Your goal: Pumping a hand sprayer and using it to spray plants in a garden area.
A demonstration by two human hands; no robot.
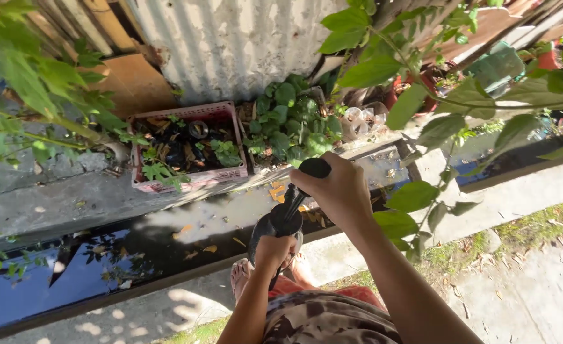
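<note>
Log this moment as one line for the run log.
left hand: grips black sprayer body | right hand: on sprayer top | ahead: pink crate of plants

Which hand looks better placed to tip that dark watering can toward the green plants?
The right hand, probably. It grips the top of the watering can, on the end nearest the leafy green plants. The left hand holds lower, closer to the body, steadying.

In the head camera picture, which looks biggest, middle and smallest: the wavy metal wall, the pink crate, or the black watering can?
1. Wavy metal wall
2. Pink crate
3. Black watering can

The can sits nearer the camera, partly hidden by the left hand and right hand, so crate versus can is unsure.
</note>
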